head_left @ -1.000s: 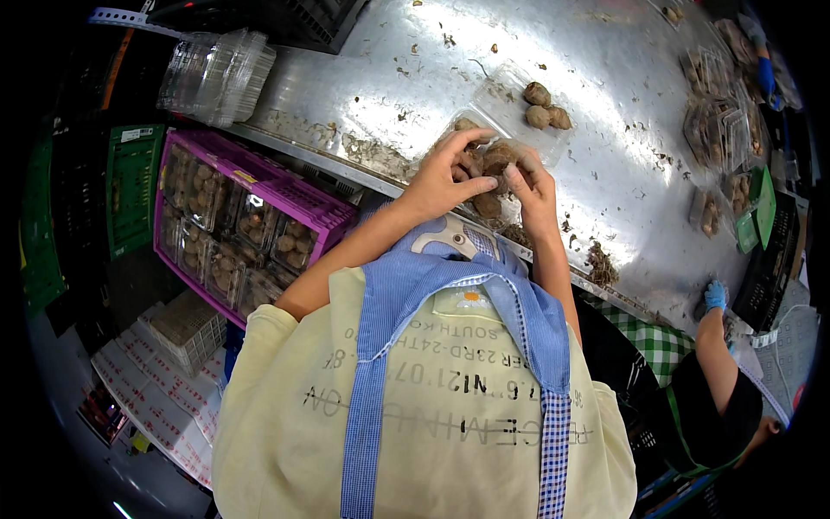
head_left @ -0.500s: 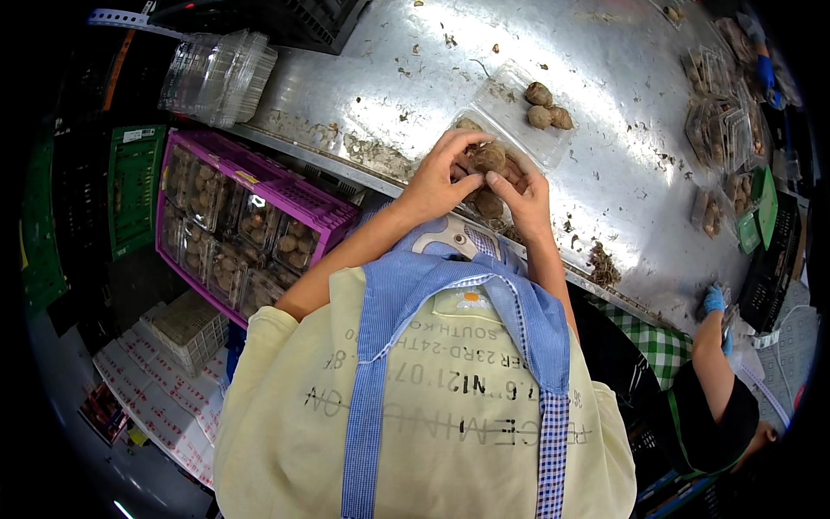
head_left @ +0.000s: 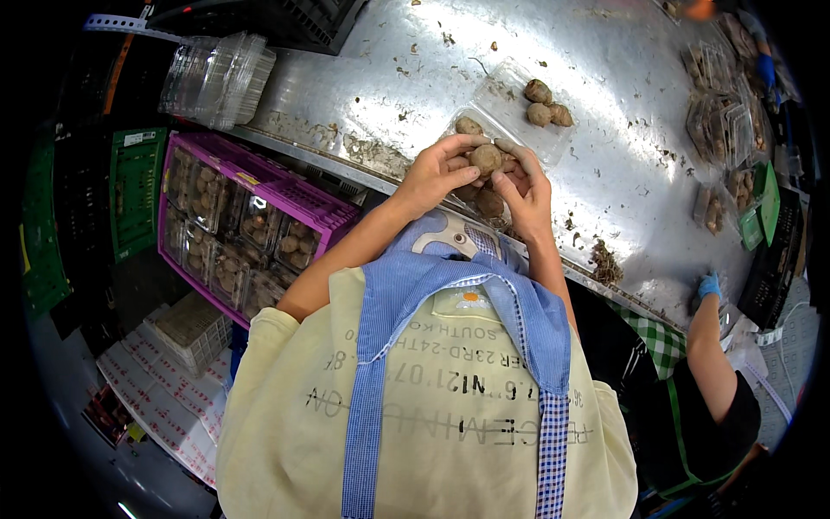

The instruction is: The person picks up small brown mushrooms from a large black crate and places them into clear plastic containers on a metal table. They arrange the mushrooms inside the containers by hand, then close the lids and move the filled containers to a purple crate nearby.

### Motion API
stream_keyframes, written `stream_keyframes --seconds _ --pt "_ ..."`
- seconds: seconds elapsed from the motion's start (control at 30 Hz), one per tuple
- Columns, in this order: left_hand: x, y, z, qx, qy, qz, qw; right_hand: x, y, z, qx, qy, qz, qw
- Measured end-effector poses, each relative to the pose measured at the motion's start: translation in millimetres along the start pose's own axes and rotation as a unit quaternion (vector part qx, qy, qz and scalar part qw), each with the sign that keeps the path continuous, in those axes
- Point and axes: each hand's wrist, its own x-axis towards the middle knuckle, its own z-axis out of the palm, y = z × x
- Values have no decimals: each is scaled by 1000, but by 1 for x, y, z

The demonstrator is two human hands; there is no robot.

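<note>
Above an open clear plastic clamshell box (head_left: 499, 82), my left hand (head_left: 435, 176) and my right hand (head_left: 527, 195) meet around a round brown taro (head_left: 486, 159). The left thumb and fingers close on one side of it, and the right fingers press it from the other. Beneath my hands, partly hidden, more taros lie in the near half of the box, among them a taro (head_left: 489, 204) below the fingers and a paler taro (head_left: 468, 125) beyond the left hand. Three taros (head_left: 539, 114) rest in the far half.
Soil crumbs and a root clump (head_left: 605, 262) litter the metal table (head_left: 389, 95). A purple crate (head_left: 255, 186) of filled boxes stands left, below stacked clear boxes (head_left: 220, 80). More packs (head_left: 719, 130) lie at the right, where a co-worker's blue-gloved hand (head_left: 709, 285) reaches in.
The taro in my hands has turned and sits slightly lower, with my fingers shifted around it. The pale taro behind is more exposed. At the right, the co-worker's arm has moved.
</note>
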Motion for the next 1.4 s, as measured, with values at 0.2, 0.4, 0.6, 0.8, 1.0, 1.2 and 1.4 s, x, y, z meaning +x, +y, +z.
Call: stream_keyframes --seconds 0.2,0.4,0.6,0.8,1.0,1.2,1.4 --pt "-1 -1 3 39 -3 15 999 2 0 -4 66 3 67 996" --pt "-1 -1 3 100 -7 19 995 2 4 -4 78 19 88 993" --pt "2 -5 7 117 21 19 993 6 -2 1 46 9 63 997" --pt "2 6 5 191 95 66 975 21 7 -31 -168 130 30 977" --pt "2 3 -15 207 199 76 955 28 13 -55 -498 174 -47 848" --pt "2 2 -16 213 212 73 951 27 7 -23 -524 119 -149 830" --pt "2 3 -9 180 199 61 961 29 1 13 -567 52 -170 804"
